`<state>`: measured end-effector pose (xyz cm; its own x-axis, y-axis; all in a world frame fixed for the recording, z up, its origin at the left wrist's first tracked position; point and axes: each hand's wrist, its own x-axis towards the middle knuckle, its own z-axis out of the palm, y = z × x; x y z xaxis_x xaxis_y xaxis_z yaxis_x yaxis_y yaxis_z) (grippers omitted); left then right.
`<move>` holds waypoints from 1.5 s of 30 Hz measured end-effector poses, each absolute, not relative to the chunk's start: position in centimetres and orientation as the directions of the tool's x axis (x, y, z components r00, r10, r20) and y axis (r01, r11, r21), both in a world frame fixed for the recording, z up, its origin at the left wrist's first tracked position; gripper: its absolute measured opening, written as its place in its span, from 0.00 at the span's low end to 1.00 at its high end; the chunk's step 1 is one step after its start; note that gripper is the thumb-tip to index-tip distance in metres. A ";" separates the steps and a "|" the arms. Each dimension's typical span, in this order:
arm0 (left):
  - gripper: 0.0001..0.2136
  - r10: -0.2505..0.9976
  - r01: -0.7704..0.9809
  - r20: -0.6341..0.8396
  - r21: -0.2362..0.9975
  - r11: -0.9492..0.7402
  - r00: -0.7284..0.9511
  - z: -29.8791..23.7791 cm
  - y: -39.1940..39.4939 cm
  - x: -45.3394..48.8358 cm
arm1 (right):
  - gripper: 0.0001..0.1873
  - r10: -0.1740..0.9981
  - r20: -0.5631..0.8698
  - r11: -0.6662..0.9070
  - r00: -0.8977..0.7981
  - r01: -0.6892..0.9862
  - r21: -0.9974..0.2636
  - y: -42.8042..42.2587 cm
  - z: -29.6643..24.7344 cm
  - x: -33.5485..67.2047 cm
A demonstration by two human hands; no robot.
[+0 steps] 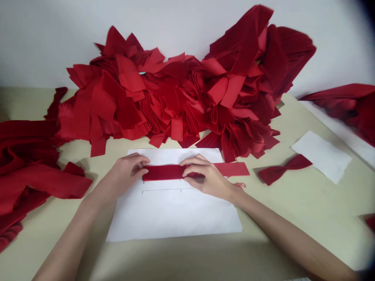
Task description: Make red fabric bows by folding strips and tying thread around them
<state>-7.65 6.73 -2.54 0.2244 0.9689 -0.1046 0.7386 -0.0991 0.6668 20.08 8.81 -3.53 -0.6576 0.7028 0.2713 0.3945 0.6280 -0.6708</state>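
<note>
Left hand [131, 171] pinches the left end of the dark red strip [162, 172]; right hand [205, 173] grips it farther right. Strip's flat on the white sheet [175, 218], red fabric pile [172, 97] behind, pinched bow [285, 168] off right.

A dark red fabric strip [162, 172] lies crosswise on white paper [175, 218].

A plain off-white wall [43, 43] rises beyond the fingers [195, 169]; beneath and around them spreads a pale cream tabletop [307, 218], softly lit, dimmer on their near side.
</note>
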 end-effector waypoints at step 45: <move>0.20 0.944 0.739 -0.252 0.674 0.014 0.211 -1.3 6.3 -7.7 | 0.13 0.761 0.231 0.494 -0.606 0.311 -0.812 9.1 -3.2 19.4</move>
<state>-7.66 6.34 -1.27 0.2114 0.9444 -0.2519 0.7387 0.0144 0.6739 19.44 9.11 -3.16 -0.6059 0.7613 0.2309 0.3111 0.4938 -0.8120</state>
